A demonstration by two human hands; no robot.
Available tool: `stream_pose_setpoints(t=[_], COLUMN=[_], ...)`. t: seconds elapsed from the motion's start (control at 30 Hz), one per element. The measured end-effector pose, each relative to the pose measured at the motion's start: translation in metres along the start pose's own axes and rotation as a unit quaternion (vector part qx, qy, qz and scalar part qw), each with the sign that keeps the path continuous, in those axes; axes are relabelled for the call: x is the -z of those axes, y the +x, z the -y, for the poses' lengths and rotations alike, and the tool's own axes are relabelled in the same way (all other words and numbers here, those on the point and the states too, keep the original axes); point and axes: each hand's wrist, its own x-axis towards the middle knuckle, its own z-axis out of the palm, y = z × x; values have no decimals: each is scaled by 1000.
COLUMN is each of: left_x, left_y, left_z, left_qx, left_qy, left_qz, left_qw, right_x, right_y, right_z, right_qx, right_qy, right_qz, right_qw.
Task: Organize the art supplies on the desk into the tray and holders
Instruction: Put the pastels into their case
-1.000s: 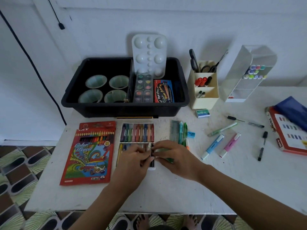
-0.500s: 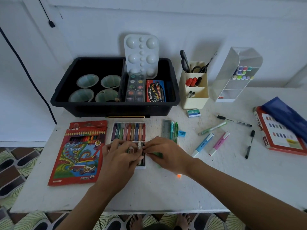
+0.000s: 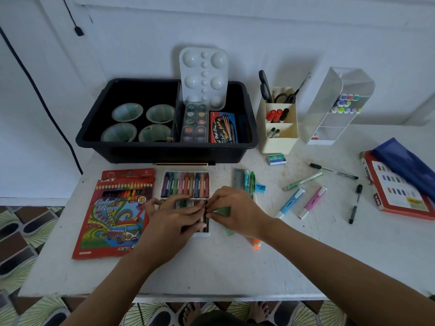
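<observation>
2 hands on 1 crayon box (image 3: 186, 184), which lies just in front of the black tray (image 3: 164, 152). Left hand (image 3: 174, 217) covers the box's near row, fingers bent; right hand (image 3: 235, 212) curls at its right edge, fingertips meeting the left's. I cannot tell what either grips. Counted: 4 green cups (image 3: 127, 111) in the black tray's left half; 1 paint set (image 3: 195, 123), 1 palette (image 3: 203, 76) in its right half; 1 cream holder (image 3: 277, 142), 1 clear holder (image 3: 329, 123) right of it; 2 highlighters (image 3: 292, 201) front-right; 1 pencil pack (image 3: 113, 217) front-left.

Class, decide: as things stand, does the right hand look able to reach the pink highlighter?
Probably yes: the pink highlighter lies uncovered right of the right hand, with only the blue highlighter between.
</observation>
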Motion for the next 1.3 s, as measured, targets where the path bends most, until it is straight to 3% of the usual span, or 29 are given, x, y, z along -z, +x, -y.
stream_pose_setpoints(t=[0.17, 0.47, 0.93, 1.1, 1.3], left_x=[6, 11, 11, 17, 23], left_y=[-1, 10, 3, -1, 5], left_z=[0, 2, 14, 19, 15], left_qx=[-25, 13, 28, 23, 21], left_qy=[32, -15, -146, -130, -97], left_qz=[13, 53, -14, 16, 54], left_qw=[999, 998, 989, 991, 994], right_x=[2, 1, -3, -1, 0], right_y=[0, 1, 0, 3, 14], right_z=[-1, 0, 0, 4, 13], right_qx=[0, -11, 0, 14, -40], right_qy=[6, 10, -4, -46, -41], right_qz=[1, 11, 25, 50, 76], right_qw=[1000, 1000, 1000, 998, 995])
